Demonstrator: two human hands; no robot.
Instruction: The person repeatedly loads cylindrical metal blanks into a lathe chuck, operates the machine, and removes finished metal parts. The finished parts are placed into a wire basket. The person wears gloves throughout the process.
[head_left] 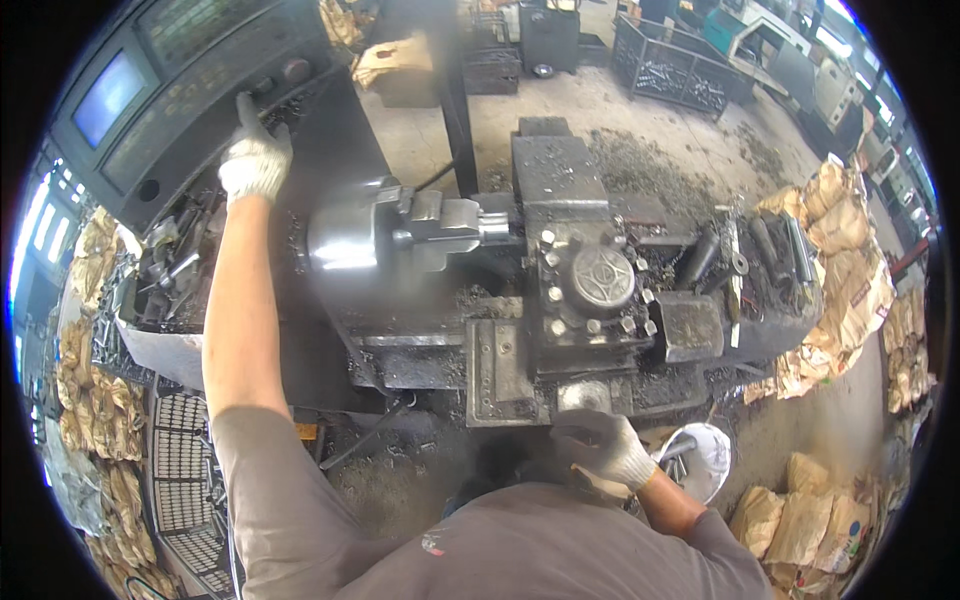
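Observation:
My left hand (pixel 255 160), in a white glove with dark fingertips, reaches up to the machine's control panel (pixel 190 105). Its index finger is stretched out to the panel beside a dark round knob (pixel 296 70). My right hand (pixel 600 450), in a dark-palmed glove, is low in front of the lathe's carriage, close to my body. Its fingers look curled, and whatever may be inside them is hidden. Between the hands is the lathe chuck (pixel 345 238), with a short shiny metal piece (pixel 493 226) at its jaws. Right of it stands the bolted tool post (pixel 603 278).
A white bucket (pixel 704 462) with metal parts stands beside my right forearm. Tools, including a dark cylinder (pixel 699 258), lie on the machine's right end. Paper sacks (pixel 800 525) are stacked at the right. A tray of metal parts (pixel 175 265) sits by my left arm. Chips litter the machine.

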